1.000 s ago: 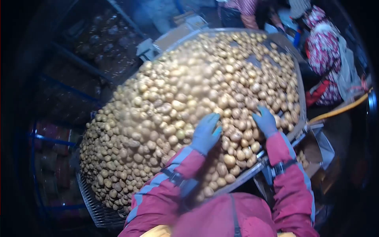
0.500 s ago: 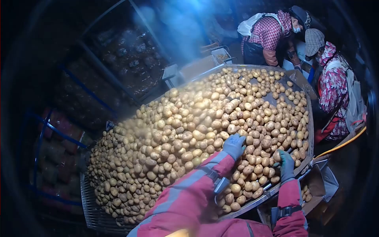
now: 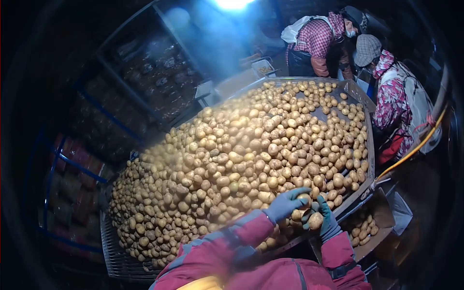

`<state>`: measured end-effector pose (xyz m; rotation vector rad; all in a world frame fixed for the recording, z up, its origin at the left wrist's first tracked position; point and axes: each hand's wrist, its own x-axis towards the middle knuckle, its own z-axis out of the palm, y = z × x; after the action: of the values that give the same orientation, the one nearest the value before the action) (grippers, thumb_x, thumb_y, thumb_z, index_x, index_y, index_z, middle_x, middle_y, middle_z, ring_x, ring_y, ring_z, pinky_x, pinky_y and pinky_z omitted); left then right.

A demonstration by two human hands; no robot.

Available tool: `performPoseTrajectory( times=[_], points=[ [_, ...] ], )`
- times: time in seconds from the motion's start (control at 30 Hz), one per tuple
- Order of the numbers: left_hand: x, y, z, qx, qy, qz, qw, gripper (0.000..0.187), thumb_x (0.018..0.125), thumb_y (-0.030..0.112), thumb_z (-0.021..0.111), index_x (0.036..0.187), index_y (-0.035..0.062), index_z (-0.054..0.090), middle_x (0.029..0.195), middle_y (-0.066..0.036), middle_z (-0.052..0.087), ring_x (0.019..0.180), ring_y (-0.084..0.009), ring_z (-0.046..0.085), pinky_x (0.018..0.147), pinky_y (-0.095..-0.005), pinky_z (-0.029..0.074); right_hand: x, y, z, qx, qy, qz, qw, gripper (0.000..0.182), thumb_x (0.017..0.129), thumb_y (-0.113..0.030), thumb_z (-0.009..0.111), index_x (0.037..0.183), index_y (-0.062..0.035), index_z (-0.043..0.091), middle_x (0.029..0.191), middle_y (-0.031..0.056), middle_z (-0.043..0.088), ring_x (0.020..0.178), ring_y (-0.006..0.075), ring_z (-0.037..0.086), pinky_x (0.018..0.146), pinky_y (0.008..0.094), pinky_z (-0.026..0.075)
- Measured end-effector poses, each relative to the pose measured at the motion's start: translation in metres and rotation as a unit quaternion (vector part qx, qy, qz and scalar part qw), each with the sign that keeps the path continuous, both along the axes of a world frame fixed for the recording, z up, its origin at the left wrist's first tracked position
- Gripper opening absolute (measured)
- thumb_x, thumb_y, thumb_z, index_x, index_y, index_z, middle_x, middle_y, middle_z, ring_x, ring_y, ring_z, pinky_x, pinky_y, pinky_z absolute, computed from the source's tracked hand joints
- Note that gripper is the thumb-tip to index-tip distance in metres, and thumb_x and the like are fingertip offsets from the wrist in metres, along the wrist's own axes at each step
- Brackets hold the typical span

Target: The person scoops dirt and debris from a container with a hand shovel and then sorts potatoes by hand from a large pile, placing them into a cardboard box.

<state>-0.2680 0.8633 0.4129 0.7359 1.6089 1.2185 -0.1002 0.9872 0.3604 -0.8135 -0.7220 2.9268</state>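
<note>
A large heap of potatoes covers the sorting table. My left hand, in a blue-grey glove, is over the heap's near edge with its fingers curled round a potato. Close beside it, my right hand in a greenish glove grips another potato, which shows at the fingertips. The two hands almost meet, and their fingers partly hide what lies between them.
Below the table's near right rim stands a cardboard box with several potatoes inside. An orange hose runs up on the right. Two people bend over at the far right corner. A slatted metal end borders the heap at left.
Both hands have come closer together near the table's near edge. My left hand has moved down and now holds a potato; my right hand has moved left with a potato. The view has shifted slightly.
</note>
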Motion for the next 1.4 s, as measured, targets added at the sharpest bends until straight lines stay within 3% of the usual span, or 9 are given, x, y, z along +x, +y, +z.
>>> performPoseTrajectory(
  times=[0.33,0.47,0.57,0.8,0.97,1.07,1.23,1.3,1.4],
  points=[
    [0.09,0.011,-0.04,0.001,0.006,-0.091,0.996,0.038,0.106,0.029,0.052,0.131,0.0061,0.067,0.12,-0.01,0.072,0.109,-0.0164,0.066,0.098,-0.029,0.051,0.085,-0.03,0.0,-0.022,0.035,0.024,0.999,0.048,0.106,-0.05,0.044,0.133,-0.0117,0.055,0.094,0.0138,0.069,0.059,0.029,0.065,0.051,0.0419,0.055],
    [0.103,0.027,-0.022,0.049,0.411,-0.207,0.887,0.029,0.098,0.014,0.052,0.122,0.0067,0.067,0.107,-0.016,0.071,0.099,-0.0318,0.068,0.091,-0.039,0.054,0.135,-0.014,0.039,0.097,-0.024,-0.073,0.992,0.061,0.105,-0.058,0.044,0.119,-0.0014,0.061,0.076,0.015,0.068,0.054,0.0268,0.063,0.05,0.0385,0.054],
    [0.088,0.034,-0.069,0.074,0.154,-0.114,0.979,0.034,0.106,0.012,0.046,0.131,-0.0003,0.065,0.121,-0.011,0.071,0.112,-0.0157,0.067,0.097,-0.0322,0.054,0.195,0.015,0.016,0.155,-0.088,-0.191,0.965,0.064,0.103,-0.059,0.051,0.106,0.0037,0.066,0.068,0.0144,0.067,0.052,0.0248,0.064,0.05,0.0363,0.054],
    [0.091,0.02,-0.075,-0.002,-0.041,-0.055,0.998,0.04,0.105,0.02,0.053,0.137,-0.0035,0.059,0.121,-0.014,0.071,0.113,-0.0223,0.068,0.102,-0.0314,0.052,0.364,0.03,0.004,0.245,-0.399,-0.446,0.763,0.058,0.091,-0.057,0.072,0.098,-0.0001,0.072,0.084,0.0079,0.072,0.073,0.0203,0.071,0.069,0.0347,0.056],
    [0.068,0.007,-0.074,-0.05,-0.039,-0.068,0.996,0.037,0.107,0.016,0.053,0.138,-0.0024,0.058,0.125,-0.015,0.068,0.116,-0.0199,0.065,0.099,-0.0302,0.052,0.513,0.019,-0.06,0.556,-0.582,-0.366,0.467,0.044,0.097,-0.041,0.07,0.107,0.001,0.073,0.091,0.01,0.073,0.085,0.0227,0.07,0.076,0.0342,0.054],
    [0.04,-0.004,-0.084,0.015,0.143,-0.017,0.989,0.036,0.104,0.019,0.058,0.135,0.0015,0.063,0.127,-0.011,0.069,0.118,-0.0209,0.066,0.098,-0.0326,0.052,0.54,0.004,-0.079,0.438,-0.467,-0.413,0.648,0.032,0.099,-0.021,0.068,0.122,0.0013,0.07,0.116,0.012,0.07,0.106,0.0209,0.066,0.092,0.0302,0.052],
    [-0.064,-0.031,-0.081,-0.038,0.545,0.081,0.834,0.037,0.094,0.022,0.068,0.127,0.005,0.067,0.129,-0.017,0.067,0.124,-0.035,0.059,0.108,-0.0437,0.046,0.574,0.059,-0.195,0.627,-0.445,-0.254,0.587,0.033,0.101,-0.017,0.063,0.129,-0.0012,0.066,0.13,0.01,0.067,0.108,0.0198,0.067,0.09,0.031,0.055],
    [-0.122,-0.051,-0.081,-0.088,0.636,0.075,0.763,0.051,0.092,0.033,0.07,0.134,0.006,0.063,0.138,-0.019,0.062,0.13,-0.0378,0.054,0.112,-0.0469,0.041,0.524,0.058,-0.149,0.388,-0.362,-0.421,0.735,0.033,0.103,-0.02,0.062,0.131,-0.0032,0.066,0.128,0.009,0.068,0.104,0.0185,0.068,0.084,0.0301,0.056],
    [-0.18,-0.066,-0.137,-0.151,0.663,0.027,0.733,0.074,0.09,0.046,0.069,0.149,0.0044,0.05,0.15,-0.024,0.05,0.142,-0.0434,0.041,0.12,-0.0512,0.03,0.378,0.076,-0.072,0.438,-0.383,-0.325,0.746,0.033,0.105,-0.022,0.057,0.131,-0.0045,0.067,0.123,0.0084,0.071,0.09,0.0166,0.071,0.076,0.0278,0.056]
  ],
)
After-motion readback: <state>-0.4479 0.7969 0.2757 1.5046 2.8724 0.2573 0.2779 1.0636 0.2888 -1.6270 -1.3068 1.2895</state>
